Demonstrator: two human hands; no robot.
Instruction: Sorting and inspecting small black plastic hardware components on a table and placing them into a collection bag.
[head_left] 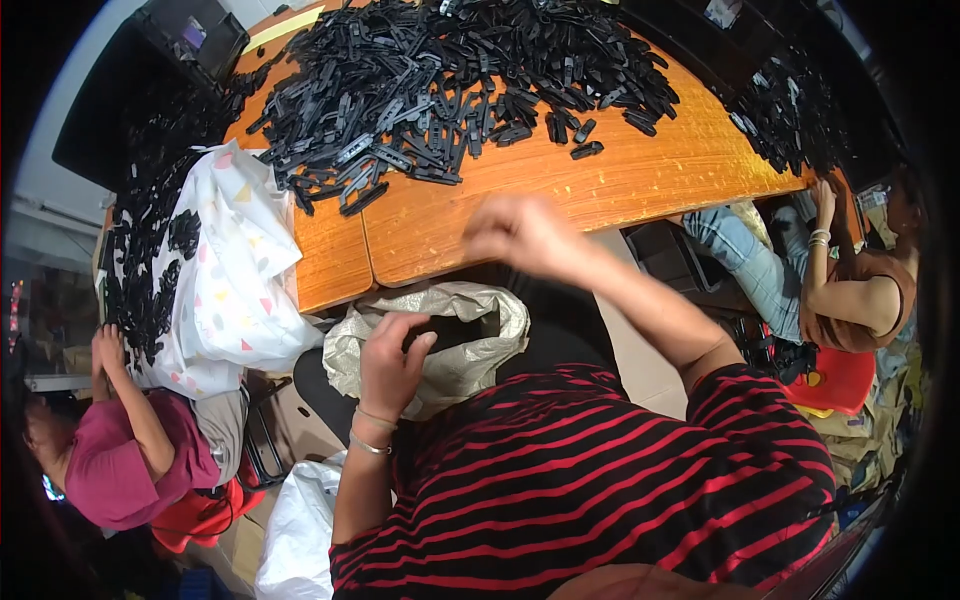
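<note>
My left hand [391, 362] is over the left part of the opening of a beige woven sack [480, 375] on my lap. Its thumb and fingers are bent but apart, and nothing shows between them. Above the near edge of the wooden table [430, 215] my right hand [515, 238] is smeared by motion, so its fingers and anything in them cannot be made out. Beyond it lies a broad heap of slim black plastic pieces [400, 100], with a few loose ones [587, 150] at its near edge. The sack's inside looks dark.
A white cloth with coloured shapes [235, 270] hangs over the table's left side, near more black pieces. Co-workers sit at left [140, 450] and right [860, 290], their hands at other piles. A white bag [300, 530] stands on the floor at my left.
</note>
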